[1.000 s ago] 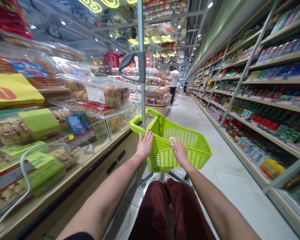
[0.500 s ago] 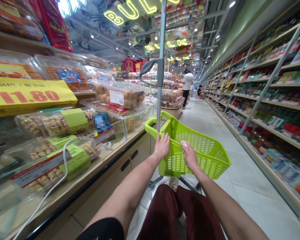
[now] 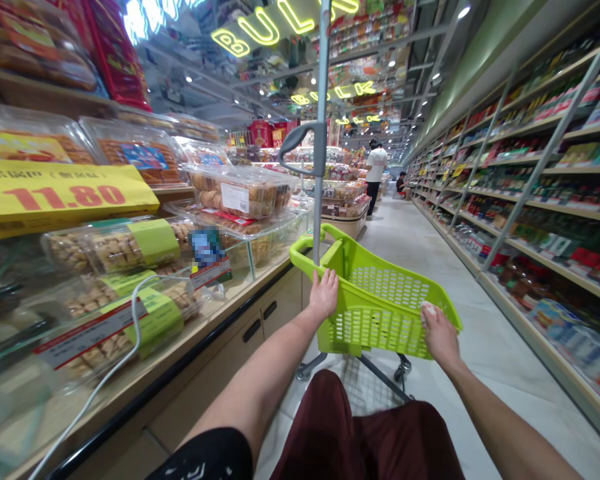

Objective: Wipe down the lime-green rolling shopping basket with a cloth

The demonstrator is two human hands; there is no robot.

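A lime-green plastic basket cart (image 3: 380,293) on wheels stands in the aisle right in front of me. My left hand (image 3: 324,293) rests on its near left rim beside the upright metal handle pole (image 3: 321,133), fingers curled over the edge. My right hand (image 3: 437,333) grips the near right corner of the rim, with something small and white under its fingers that I cannot make out. The inside of the basket that shows holds nothing.
A glass-fronted counter (image 3: 220,293) with clear boxes of pastries and cookies (image 3: 240,190) runs along the left, with a yellow price sign (image 3: 60,193). Stocked shelves (image 3: 545,220) line the right. Two people (image 3: 377,167) are far down the tiled aisle.
My right hand has slid from the middle of the near rim to its right corner. The left hand and the cart have barely moved.
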